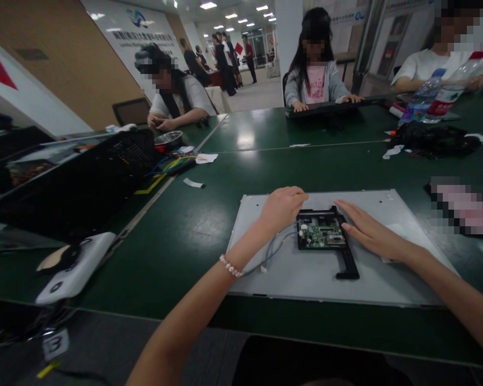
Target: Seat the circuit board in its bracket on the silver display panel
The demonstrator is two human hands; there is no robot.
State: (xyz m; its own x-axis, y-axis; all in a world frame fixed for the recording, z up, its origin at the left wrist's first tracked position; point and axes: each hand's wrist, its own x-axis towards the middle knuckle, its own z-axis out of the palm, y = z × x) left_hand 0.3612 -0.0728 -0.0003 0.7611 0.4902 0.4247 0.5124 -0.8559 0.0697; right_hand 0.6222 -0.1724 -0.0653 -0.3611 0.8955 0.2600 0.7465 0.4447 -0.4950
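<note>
A grey metal panel (pixel 306 273) lies flat on the green table in front of me. On it sits a green circuit board (pixel 321 236) in a black bracket (pixel 346 262). My left hand (pixel 282 206) is curled, its fingers pressed at the board's upper left corner where thin grey wires (pixel 273 249) run off. What its fingers hold, if anything, is hidden. My right hand (pixel 368 230) lies flat with fingers stretched out, touching the panel at the board's right edge.
A black open case (pixel 84 182) and a white device (pixel 76 271) stand at the left. Coloured wires (pixel 177 161) and a metal bowl (pixel 168 139) lie beyond. Bottles (pixel 426 99) and black items (pixel 434 139) sit far right. Other people sit across the table.
</note>
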